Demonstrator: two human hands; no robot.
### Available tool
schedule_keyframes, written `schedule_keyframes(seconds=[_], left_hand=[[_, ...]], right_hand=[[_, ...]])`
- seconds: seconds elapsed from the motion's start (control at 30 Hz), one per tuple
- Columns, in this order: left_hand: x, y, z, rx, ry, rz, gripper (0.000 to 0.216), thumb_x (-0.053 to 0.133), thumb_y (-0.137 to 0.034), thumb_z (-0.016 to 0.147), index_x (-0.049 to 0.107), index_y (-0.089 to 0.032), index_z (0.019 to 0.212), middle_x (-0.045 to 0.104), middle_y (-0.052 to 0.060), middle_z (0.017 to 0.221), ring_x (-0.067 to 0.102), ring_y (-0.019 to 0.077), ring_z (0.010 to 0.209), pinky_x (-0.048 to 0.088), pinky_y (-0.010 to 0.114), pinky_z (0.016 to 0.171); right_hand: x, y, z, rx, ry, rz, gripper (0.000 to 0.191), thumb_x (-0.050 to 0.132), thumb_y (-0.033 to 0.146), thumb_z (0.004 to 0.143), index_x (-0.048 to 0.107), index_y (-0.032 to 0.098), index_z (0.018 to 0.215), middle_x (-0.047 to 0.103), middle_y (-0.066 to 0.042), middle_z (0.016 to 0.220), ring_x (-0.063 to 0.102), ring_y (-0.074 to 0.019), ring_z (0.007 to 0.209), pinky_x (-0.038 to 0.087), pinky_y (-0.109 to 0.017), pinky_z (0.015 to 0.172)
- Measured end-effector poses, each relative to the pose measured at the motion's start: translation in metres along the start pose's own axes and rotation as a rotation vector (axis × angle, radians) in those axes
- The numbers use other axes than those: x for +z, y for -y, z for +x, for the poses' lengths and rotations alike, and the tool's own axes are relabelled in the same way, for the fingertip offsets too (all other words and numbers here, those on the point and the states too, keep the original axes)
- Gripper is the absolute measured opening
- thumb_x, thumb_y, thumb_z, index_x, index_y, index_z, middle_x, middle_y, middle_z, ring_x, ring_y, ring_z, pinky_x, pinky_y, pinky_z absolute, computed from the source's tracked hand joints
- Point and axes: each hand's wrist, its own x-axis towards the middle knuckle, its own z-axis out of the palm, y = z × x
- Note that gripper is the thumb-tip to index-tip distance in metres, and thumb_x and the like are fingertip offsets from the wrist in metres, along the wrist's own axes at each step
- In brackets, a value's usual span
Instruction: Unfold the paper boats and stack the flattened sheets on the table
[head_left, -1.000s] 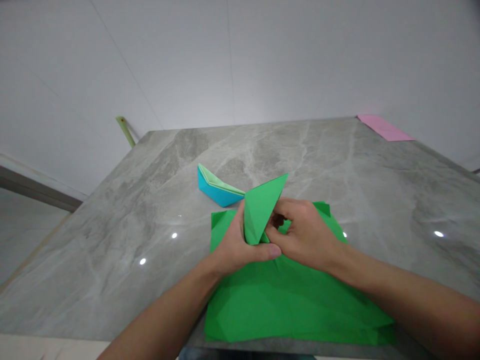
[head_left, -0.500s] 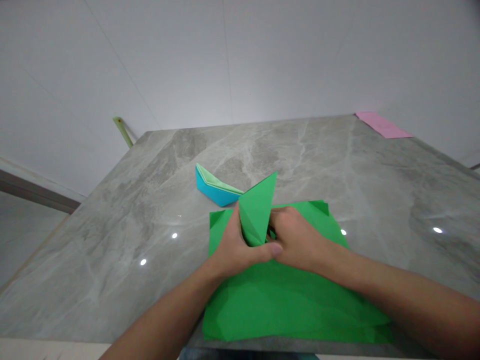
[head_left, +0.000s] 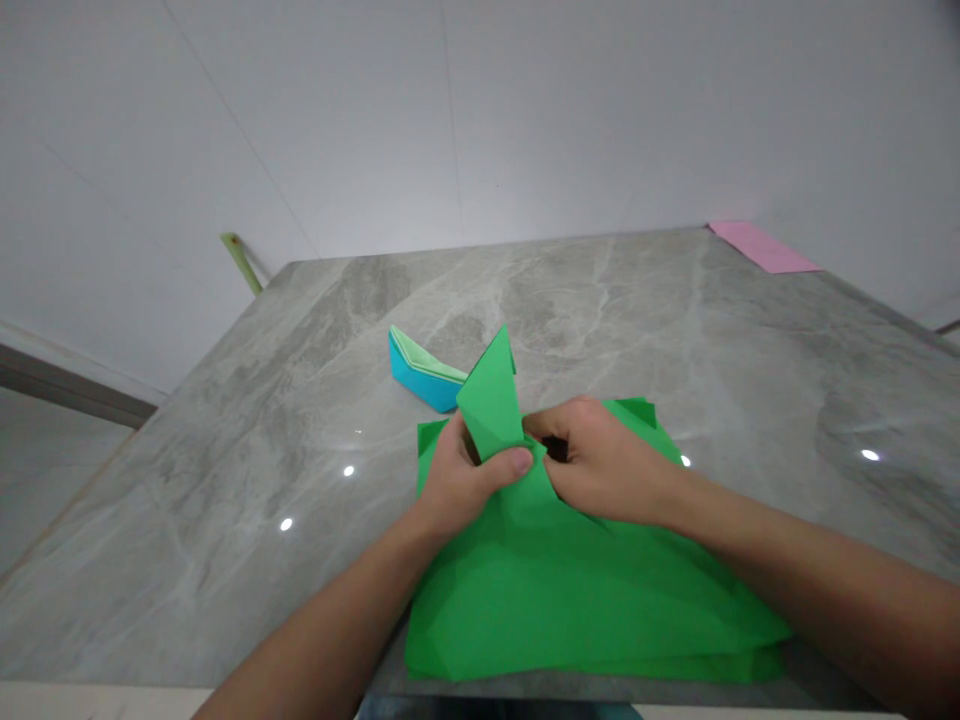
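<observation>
One folded piece of bright green paper (head_left: 491, 398) is gripped by the left hand (head_left: 465, 487), thumb pressed across its lower front, fingers mostly hidden behind it. The right hand (head_left: 607, 460) is set at the piece's right side, fingers curled, with a narrow dark gap between index and thumb; whether paper is pinched there cannot be told, since the fingertips are partly covered. The folded piece is held above the far part of a stack of flat green paper sheets (head_left: 585, 605), point upward.

Clutter: a small blue paper boat with a pale green inside (head_left: 422, 382) is parked just beyond the left hand; its right end is blocked from view by the folded piece. The stack is partly covered by both hands and the right forearm. A flat pink paper sheet (head_left: 765, 248) is placed at the far right edge, well apart. A thin light green strip (head_left: 241, 262) is seen by the far left corner, against the white panelled wall (head_left: 315, 110).

Materials: the paper is matte, with crisp creases and flat triangular faces; stack edges are unevenly aligned. The grey marbled tabletop (head_left: 300, 400) is smooth, pale-veined and glossy, with bright light spots reflected in it.
</observation>
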Motion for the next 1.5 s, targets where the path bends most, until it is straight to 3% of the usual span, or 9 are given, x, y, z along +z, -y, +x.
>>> schedule_keyframes(seconds=[0.13, 0.4, 0.7, 0.93, 1.13, 1.37, 1.5], left_hand=[[0.002, -0.002, 0.002, -0.112, 0.064, -0.164, 0.055, 0.088, -0.049, 0.059, 0.07, -0.016, 0.099, 0.075, 0.008, 0.089, 0.07, 0.0278, 0.089, 0.054, 0.038, 0.079], [0.007, -0.011, 0.004, -0.198, 0.026, -0.288, 0.032, 0.083, -0.031, 0.062, 0.072, -0.012, 0.086, 0.076, 0.01, 0.082, 0.072, 0.0326, 0.093, 0.056, 0.043, 0.084], [0.007, -0.008, 0.006, -0.195, -0.012, -0.344, 0.031, 0.079, -0.024, 0.058, 0.071, -0.012, 0.085, 0.075, 0.009, 0.081, 0.072, 0.034, 0.094, 0.056, 0.045, 0.085], [0.008, -0.01, 0.005, -0.157, -0.004, -0.396, 0.029, 0.076, -0.024, 0.057, 0.072, -0.013, 0.084, 0.076, 0.009, 0.08, 0.07, 0.0354, 0.1, 0.054, 0.045, 0.087], [0.006, -0.008, 0.007, -0.13, 0.016, -0.413, 0.027, 0.074, -0.022, 0.059, 0.073, -0.013, 0.085, 0.077, 0.01, 0.085, 0.069, 0.0354, 0.104, 0.053, 0.046, 0.091], [0.004, -0.002, 0.006, -0.094, 0.043, -0.407, 0.028, 0.074, -0.02, 0.061, 0.075, -0.015, 0.088, 0.077, 0.009, 0.09, 0.068, 0.0332, 0.104, 0.052, 0.044, 0.091], [0.0, 0.0, 0.006, -0.094, 0.072, -0.356, 0.032, 0.075, -0.026, 0.063, 0.075, -0.015, 0.092, 0.076, 0.01, 0.095, 0.069, 0.0324, 0.101, 0.052, 0.042, 0.087]], right_hand=[[-0.005, -0.001, 0.002, 0.038, 0.015, 0.198, 0.02, 0.051, 0.022, 0.074, 0.049, 0.02, 0.054, 0.047, 0.003, 0.055, 0.046, -0.0124, 0.055, 0.036, -0.024, 0.05], [-0.006, -0.006, 0.008, 0.124, 0.0, 0.369, 0.038, 0.053, 0.03, 0.072, 0.027, 0.024, 0.046, 0.043, 0.003, 0.05, 0.046, -0.0121, 0.052, 0.038, -0.023, 0.041], [-0.015, -0.012, 0.011, 0.202, 0.05, 0.354, 0.028, 0.053, 0.035, 0.072, 0.046, 0.02, 0.049, 0.04, 0.004, 0.05, 0.037, -0.0089, 0.047, 0.029, -0.022, 0.039], [-0.02, -0.014, 0.009, 0.141, 0.079, 0.366, 0.031, 0.055, 0.034, 0.074, 0.044, 0.02, 0.048, 0.038, 0.005, 0.05, 0.035, -0.0081, 0.047, 0.028, -0.022, 0.042], [-0.024, -0.02, 0.01, 0.164, 0.099, 0.278, 0.029, 0.054, 0.036, 0.077, 0.049, 0.019, 0.053, 0.04, 0.004, 0.051, 0.04, -0.01, 0.048, 0.027, -0.023, 0.044], [-0.033, -0.015, 0.009, 0.116, 0.096, 0.147, 0.033, 0.05, 0.038, 0.076, 0.041, 0.021, 0.05, 0.034, 0.005, 0.049, 0.034, -0.0091, 0.047, 0.023, -0.023, 0.044], [-0.029, -0.017, 0.01, 0.077, 0.097, 0.077, 0.028, 0.045, 0.032, 0.076, 0.043, 0.02, 0.051, 0.038, 0.003, 0.051, 0.04, -0.0107, 0.049, 0.024, -0.024, 0.046]])
